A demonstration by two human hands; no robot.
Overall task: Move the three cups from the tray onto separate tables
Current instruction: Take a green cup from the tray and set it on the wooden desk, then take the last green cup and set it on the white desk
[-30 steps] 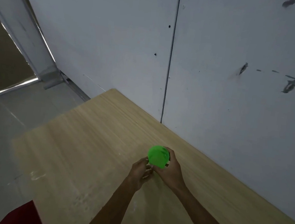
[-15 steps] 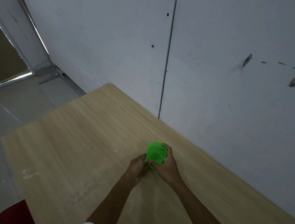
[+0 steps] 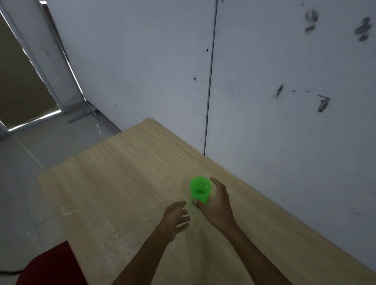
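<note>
Setting a green cup (image 3: 199, 189) upright on the wooden table (image 3: 120, 182); right hand (image 3: 219, 205) curls loosely around it, left hand (image 3: 175, 216) open beside; next, fetching another cup.

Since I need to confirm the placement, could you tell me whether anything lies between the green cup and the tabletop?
Nothing visible does: the translucent green plastic cup stands upright on the light wooden table, right hand open beside it.
</note>
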